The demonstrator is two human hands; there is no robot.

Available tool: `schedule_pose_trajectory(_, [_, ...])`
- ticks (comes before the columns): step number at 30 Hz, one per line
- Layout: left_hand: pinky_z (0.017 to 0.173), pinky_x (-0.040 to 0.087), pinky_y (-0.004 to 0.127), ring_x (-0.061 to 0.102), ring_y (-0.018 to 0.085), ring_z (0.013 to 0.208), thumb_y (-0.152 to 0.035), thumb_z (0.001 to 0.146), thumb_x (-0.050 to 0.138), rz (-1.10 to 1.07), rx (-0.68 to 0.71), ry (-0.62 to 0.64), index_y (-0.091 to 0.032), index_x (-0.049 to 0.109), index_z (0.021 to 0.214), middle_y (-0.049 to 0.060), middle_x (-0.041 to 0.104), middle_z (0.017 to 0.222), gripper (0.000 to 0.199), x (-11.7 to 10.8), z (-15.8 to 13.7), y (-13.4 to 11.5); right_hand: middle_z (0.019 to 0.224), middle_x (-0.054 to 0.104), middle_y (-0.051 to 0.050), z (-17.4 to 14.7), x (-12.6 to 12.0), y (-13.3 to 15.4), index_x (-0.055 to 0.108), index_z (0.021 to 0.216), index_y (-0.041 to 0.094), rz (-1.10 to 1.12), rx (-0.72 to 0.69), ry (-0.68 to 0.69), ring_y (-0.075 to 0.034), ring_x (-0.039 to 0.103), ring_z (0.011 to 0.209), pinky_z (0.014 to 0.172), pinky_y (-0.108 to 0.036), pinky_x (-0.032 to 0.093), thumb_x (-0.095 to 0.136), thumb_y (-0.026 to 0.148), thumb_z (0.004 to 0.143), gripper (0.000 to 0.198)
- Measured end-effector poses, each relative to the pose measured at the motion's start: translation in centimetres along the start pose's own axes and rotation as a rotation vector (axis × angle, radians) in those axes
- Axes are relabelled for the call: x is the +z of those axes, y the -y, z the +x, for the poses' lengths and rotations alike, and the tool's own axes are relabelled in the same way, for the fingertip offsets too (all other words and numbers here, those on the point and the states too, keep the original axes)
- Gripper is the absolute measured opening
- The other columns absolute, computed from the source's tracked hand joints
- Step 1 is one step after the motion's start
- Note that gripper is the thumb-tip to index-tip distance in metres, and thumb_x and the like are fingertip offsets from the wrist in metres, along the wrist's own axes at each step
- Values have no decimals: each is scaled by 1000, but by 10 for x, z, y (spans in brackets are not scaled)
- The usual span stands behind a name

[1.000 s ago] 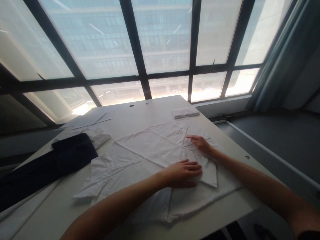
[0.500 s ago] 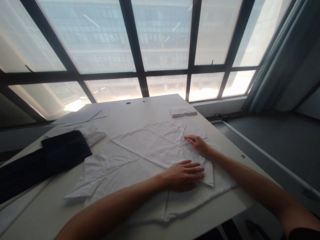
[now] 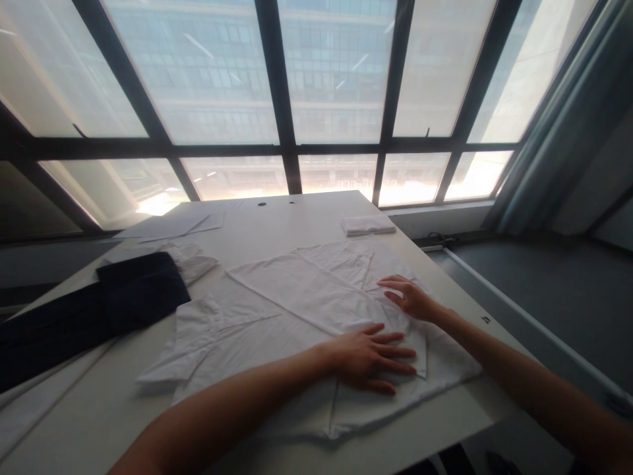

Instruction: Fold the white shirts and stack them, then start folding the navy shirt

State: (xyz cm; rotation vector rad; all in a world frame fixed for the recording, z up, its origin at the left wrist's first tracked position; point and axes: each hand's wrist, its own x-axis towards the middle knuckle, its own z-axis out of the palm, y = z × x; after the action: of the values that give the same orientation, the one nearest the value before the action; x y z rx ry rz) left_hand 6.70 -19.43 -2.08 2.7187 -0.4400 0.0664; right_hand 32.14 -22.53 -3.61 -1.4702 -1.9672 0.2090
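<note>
A white shirt [image 3: 277, 290] lies spread on the white table [image 3: 277, 221], with one part folded over and a short sleeve pointing left. My left hand [image 3: 373, 359] rests flat on the folded part near the front, fingers spread. Farther back and to the right is my right hand [image 3: 408, 297], its fingers loosely stretched over the shirt's right side. Whether its fingertips press on the cloth I cannot tell. Neither hand grips anything.
Dark folded cloth [image 3: 143, 290] lies at the left over more white fabric [image 3: 192, 264]. Papers [image 3: 173, 224] are at the back left. A small folded white cloth [image 3: 368, 225] sits near the back right edge. Windows stand behind, and a white pole [image 3: 519, 310] is beyond the right edge.
My left hand's fingers have spread wider on the shirt. My right hand has shifted slightly and its fingers look a little more raised. The whole view has moved a little.
</note>
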Motion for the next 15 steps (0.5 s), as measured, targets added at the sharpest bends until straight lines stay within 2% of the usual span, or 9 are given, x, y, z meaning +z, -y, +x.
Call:
schedule_pose_trajectory(3, [126,9,53,22,26,154,-45,102,55,-9,18,-7,-35,42,155,-1,38,162,56,1,0,2,133,67,-10,-37,-14,16,65,135,26,-22,45,8,-28,58,128,111,-49,45,54,33,99,39])
schedule_pose_trajectory(6, [126,10,53,24,27,154,-45,101,56,-10,12,-4,-37,41,155,-2,38,162,56,2,1,2,134,65,-9,-81,-24,28,64,135,30,-58,152,-5,-29,57,128,110,-49,47,59,36,96,40])
schedule_pose_trajectory(10, [126,12,53,25,26,154,-42,103,53,-9,11,-14,-38,40,156,-2,40,161,55,0,0,2,112,70,-10,-128,-32,35,74,106,30,-78,267,-5,-30,65,109,97,-48,54,64,38,91,19])
schedule_pose_trajectory(12, [126,12,51,25,26,154,-44,103,53,-5,9,-16,-39,39,156,-3,40,161,55,-1,0,1,103,70,-9,-140,-32,39,74,95,31,-58,276,41,-29,66,102,91,-46,55,66,38,90,12])
schedule_pose_trajectory(15, [127,11,49,24,25,154,-47,102,52,-1,-15,3,-40,40,156,-4,38,162,55,-3,0,0,96,69,-8,-145,-28,48,72,90,30,-65,261,67,-28,66,97,88,-43,55,62,36,93,12])
